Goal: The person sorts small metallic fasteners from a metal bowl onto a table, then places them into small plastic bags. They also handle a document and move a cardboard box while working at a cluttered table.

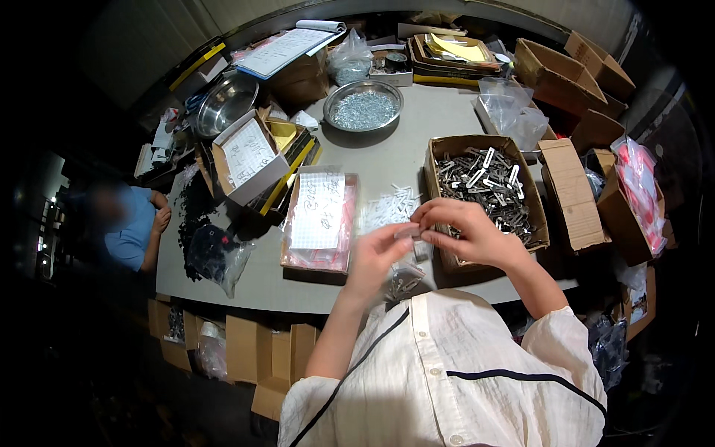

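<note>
My left hand (378,257) and my right hand (471,229) meet over the front of the table, fingers closed in pinches. Between their fingertips is a small greyish piece (408,232), too small to name. Just beyond my fingers lies a loose pile of small white parts (389,208). Close beside my right hand stands a cardboard box (432,179) full of dark and silvery metal clips (488,179). Below my hands, near the table edge, several similar metal pieces (404,281) lie together, partly hidden.
Left of my hands sits a box of pink-edged plastic bags (335,257) under a written sheet (316,212). Further back is a metal bowl (363,128) of small shiny parts. A clear bag (223,257) and dark pieces lie left. Another person (134,223) sits at the far left.
</note>
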Tool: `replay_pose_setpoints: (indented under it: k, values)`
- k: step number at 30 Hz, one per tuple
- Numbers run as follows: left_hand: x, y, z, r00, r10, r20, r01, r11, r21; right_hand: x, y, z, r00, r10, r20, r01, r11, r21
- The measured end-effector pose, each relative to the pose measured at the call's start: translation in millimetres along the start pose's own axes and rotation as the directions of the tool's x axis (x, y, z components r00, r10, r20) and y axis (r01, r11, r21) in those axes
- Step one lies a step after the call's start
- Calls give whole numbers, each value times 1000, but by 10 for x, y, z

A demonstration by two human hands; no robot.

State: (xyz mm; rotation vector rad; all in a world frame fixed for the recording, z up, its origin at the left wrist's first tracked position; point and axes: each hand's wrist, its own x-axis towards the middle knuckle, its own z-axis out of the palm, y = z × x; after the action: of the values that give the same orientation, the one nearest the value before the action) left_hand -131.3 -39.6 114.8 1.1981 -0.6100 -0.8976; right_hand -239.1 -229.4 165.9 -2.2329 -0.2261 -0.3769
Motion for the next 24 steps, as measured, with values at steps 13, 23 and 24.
replay_pose_setpoints:
  k: [13, 23, 24]
  values:
    - [-171, 110, -39, 865, 446, -230, -321, 845, 428, 65, -196, 255, 994, 64, -93, -44, 978, 204]
    - [-578, 229, -112, 836, 472, -280, -236, 770, 593, 275, -316, 542, 988, 49, 146, -60, 995, 76]
    - [-623, 214, -143, 835, 468, -290, -237, 781, 578, 297, -314, 586, 983, 55, 174, -76, 990, 115]
